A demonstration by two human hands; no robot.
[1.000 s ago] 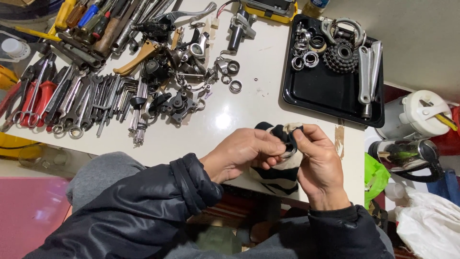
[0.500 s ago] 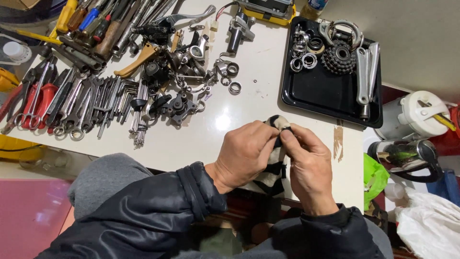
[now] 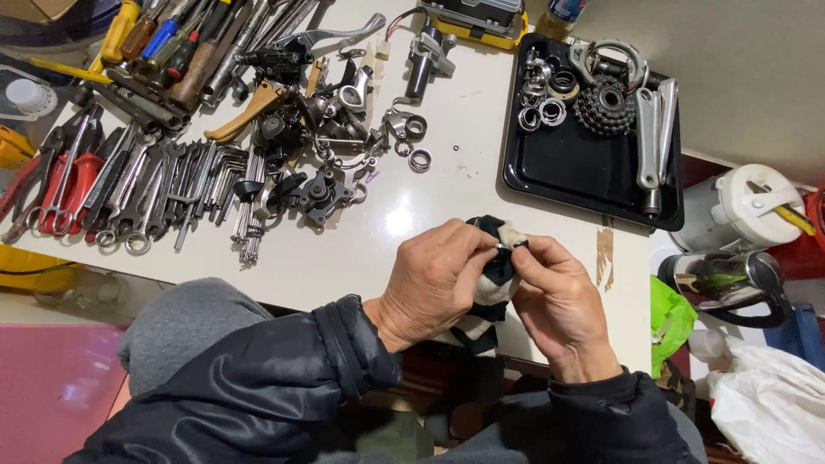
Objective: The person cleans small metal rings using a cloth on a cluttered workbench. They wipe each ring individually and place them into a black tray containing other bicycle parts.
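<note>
The rag (image 3: pixel 491 288), black and cream, was at the near edge of the white table (image 3: pixel 361 249), held up between both hands; a small shiny metal ring (image 3: pixel 503 247) peeked out at its top. A second before, the rag had hung open and more of it showed; now it was bunched up tight and the hands had closed in over it, so the rubbing of the little part looked to be well under way. The left hand (image 3: pixel 434 279) was curled around the rag, fingers bent and gripping it from the left side; the right hand (image 3: pixel 559 305) pinched the top of the rag with thumb and first finger, right beside the ring; neither hand was open. Wrenches (image 3: pixel 146 185) and pliers (image 3: pixel 51 185) lay in a row along the left edge of the table; a heap of small dark metal parts (image 3: pixel 318 129) sat in the middle; a black tray (image 3: pixel 584 163) with a toothed gear (image 3: pixel 608 103) stood at the far right corner.
</note>
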